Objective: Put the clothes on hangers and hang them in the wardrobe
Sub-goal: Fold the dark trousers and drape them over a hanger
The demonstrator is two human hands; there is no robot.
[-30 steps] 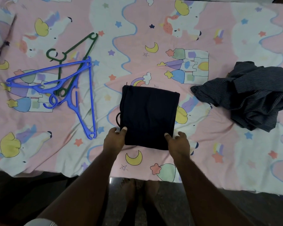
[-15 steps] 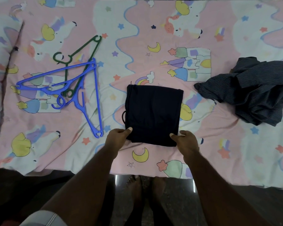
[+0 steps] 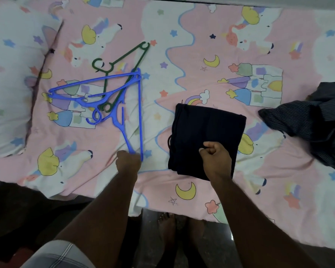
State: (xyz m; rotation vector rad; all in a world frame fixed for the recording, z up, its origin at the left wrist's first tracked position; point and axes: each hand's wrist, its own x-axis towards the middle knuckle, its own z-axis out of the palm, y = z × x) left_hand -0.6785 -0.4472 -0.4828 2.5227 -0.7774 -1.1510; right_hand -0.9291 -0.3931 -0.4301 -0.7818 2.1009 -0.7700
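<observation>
folded dark garment lying flat on the bed sheet, near the bed's front edge, a little right of centre. folded in a neat rectangle, so probably meant to go over a hanger bar and not over the shoulders of a hanger; only a judgement. a thin dark cord showing at its 9 o'clock edge.

right hand resting over the garment's 6 o'clock part, fingers curled in, thumb up. cannot tell whether cloth is pinched inside this grip or the fist only presses down; likely keeping the fold from opening.

at 9 o'clock from the garment, left hand with its grip clamped on the near tip of a blue hanger. taken at the tip probably because that end lies closest to the person. this blue hanger crossing a second blue hanger and two green hangers, hooks tangled together near the middle of the heap, so a careless pull could drag the others too.

at 3 o'clock, a crumpled striped shirt, apart from the garment, not yet on any hanger. at far 9 o'clock, a pillow. no wardrobe in view. task looking early: nothing hung so far.
</observation>
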